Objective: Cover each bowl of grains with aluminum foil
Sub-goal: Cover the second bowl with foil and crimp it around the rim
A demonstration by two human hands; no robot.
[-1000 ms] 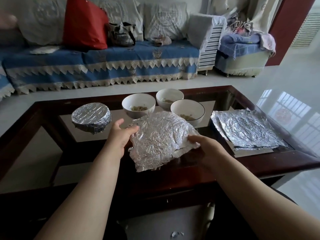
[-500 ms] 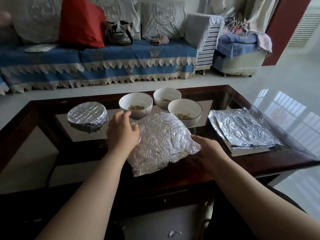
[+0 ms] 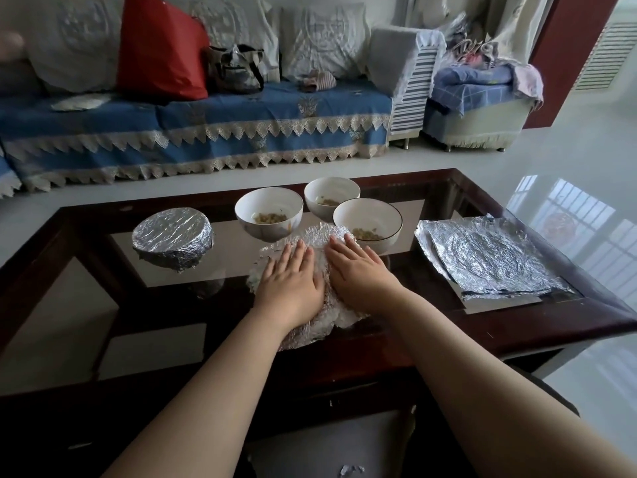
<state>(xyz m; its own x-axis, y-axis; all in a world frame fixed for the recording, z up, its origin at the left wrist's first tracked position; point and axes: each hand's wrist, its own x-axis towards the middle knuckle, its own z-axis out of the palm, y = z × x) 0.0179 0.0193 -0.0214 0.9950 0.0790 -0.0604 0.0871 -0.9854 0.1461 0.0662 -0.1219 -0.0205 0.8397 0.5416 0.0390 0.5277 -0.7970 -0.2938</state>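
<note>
Your view takes in a long sofa (image 3: 193, 132) draped in blue cloth with a lace fringe, a red cushion (image 3: 160, 46) and a dark bag (image 3: 236, 69) resting on it, behind a dark-framed glass coffee table (image 3: 517, 326) that fills the foreground. On the table's right side lies a stack of foil sheets (image 3: 489, 260), spread flat and well apart from your hands. At the left stands a foil-covered bowl (image 3: 172, 238), wrapped over its rim and down its sides. Three white bowls cluster at the middle of the far side, each holding a small amount of grain: the left bowl (image 3: 269, 212), the rear bowl (image 3: 331, 194) and the right bowl (image 3: 367, 220), all uncovered. Just in front of them a crumpled foil sheet (image 3: 310, 239) lies on the glass, its far edge near the left and right bowls. Your left hand (image 3: 291, 282) and right hand (image 3: 358, 274) lie side by side on this sheet, palms down, fingers extended and flat, pressing on it and gripping nothing. Small scraps of foil (image 3: 351, 470) lie on the floor near the bottom edge of your view.
</note>
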